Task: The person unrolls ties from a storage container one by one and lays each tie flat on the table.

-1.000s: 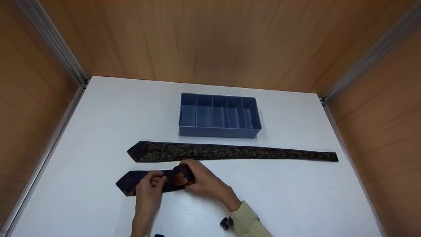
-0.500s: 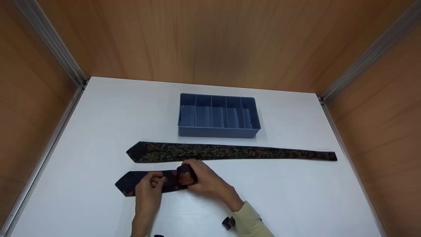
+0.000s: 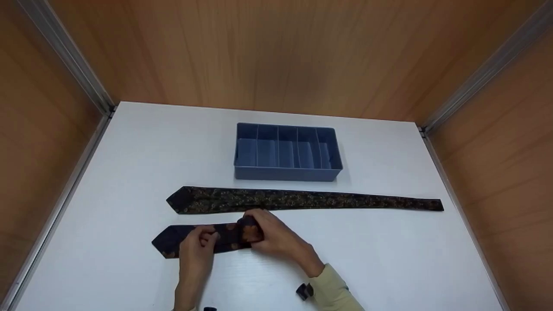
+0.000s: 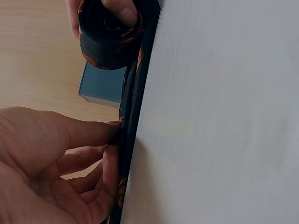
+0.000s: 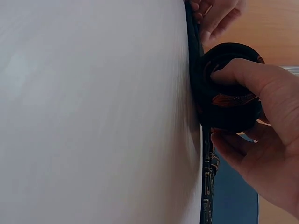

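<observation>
A dark necktie with orange flowers (image 3: 173,237) lies across the near part of the table, its wide pointed end flat at the left. Its right part is wound into a roll (image 4: 110,44). My right hand (image 3: 276,235) grips this roll, the thumb pressed into its coiled side in the right wrist view. Further left, my left hand (image 3: 196,250) pinches the flat stretch of the tie between thumb and fingers (image 4: 110,172). A second necktie (image 3: 302,199), dark with a small floral pattern, is laid out full length just beyond both hands.
A blue tray (image 3: 285,173) with several compartments stands behind the second necktie. Wooden panels (image 3: 276,56) close off the back and both sides of the white table (image 3: 389,259). A small black object (image 3: 304,292) is by the right sleeve (image 3: 335,287).
My right hand has shifted slightly to the right with the roll, and more of the flat orange-flowered necktie shows between the hands. The left hand has stayed in place.
</observation>
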A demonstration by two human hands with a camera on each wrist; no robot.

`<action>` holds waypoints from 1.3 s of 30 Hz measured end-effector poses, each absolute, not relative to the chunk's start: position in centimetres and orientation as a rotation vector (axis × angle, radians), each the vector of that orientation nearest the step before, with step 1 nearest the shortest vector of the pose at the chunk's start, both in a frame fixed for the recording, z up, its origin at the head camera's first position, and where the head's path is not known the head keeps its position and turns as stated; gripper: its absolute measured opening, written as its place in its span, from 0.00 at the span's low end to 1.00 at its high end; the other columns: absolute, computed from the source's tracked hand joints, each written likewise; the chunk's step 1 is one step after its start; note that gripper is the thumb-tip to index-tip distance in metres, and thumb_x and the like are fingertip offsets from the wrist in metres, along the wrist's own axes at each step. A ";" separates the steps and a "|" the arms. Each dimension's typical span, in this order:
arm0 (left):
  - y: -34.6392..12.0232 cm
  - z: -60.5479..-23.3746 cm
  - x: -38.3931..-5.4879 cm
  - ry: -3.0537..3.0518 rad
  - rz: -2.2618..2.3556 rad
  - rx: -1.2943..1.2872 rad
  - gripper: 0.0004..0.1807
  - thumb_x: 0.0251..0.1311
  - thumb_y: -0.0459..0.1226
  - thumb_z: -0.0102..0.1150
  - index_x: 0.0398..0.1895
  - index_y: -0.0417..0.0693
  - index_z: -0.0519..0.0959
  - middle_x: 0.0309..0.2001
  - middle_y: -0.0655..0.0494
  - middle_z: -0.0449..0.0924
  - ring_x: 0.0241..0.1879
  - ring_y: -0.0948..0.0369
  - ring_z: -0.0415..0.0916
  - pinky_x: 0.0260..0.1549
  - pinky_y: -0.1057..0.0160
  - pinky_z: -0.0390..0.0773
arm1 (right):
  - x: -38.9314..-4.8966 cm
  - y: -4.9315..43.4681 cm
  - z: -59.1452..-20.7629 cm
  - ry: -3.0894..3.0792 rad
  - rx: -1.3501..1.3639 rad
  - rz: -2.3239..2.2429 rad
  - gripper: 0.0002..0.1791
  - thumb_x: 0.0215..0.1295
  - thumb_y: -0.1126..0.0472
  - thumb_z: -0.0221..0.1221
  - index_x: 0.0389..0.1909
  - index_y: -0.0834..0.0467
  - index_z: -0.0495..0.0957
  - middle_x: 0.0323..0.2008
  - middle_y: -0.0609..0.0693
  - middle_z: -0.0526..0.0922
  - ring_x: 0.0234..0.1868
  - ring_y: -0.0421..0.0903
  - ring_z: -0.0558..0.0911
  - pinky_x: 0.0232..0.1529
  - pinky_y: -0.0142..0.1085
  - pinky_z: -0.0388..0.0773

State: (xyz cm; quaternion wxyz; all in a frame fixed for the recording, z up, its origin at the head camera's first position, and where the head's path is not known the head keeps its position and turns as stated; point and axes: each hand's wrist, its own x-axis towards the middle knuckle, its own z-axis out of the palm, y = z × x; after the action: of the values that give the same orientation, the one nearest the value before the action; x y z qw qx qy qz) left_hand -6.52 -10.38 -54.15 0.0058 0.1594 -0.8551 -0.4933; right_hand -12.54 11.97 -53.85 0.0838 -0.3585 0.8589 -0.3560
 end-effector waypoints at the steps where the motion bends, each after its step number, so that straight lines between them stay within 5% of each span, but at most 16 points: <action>1: -10.3 -54.2 -6.5 -2.674 -1.541 0.495 0.06 0.66 0.29 0.65 0.44 0.36 0.84 0.33 0.51 0.83 0.32 0.60 0.77 0.30 0.68 0.74 | -12.5 12.0 -53.8 2.561 -1.062 -1.057 0.37 0.55 0.69 0.73 0.65 0.56 0.70 0.62 0.49 0.76 0.63 0.43 0.75 0.64 0.38 0.72; 39: -10.4 -54.2 -6.4 -2.673 -1.516 0.500 0.03 0.65 0.30 0.67 0.40 0.39 0.85 0.32 0.53 0.83 0.31 0.61 0.77 0.30 0.69 0.73 | -12.9 15.6 -53.1 2.549 -0.950 -1.004 0.33 0.59 0.66 0.73 0.64 0.53 0.72 0.61 0.49 0.77 0.64 0.45 0.74 0.64 0.43 0.73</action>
State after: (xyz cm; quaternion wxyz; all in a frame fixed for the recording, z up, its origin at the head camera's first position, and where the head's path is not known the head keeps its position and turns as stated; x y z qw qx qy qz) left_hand -6.40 -10.40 -54.20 0.0142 0.1605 -0.8585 -0.4868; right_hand -12.86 15.56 -53.11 0.1207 -0.3254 0.8725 -0.3439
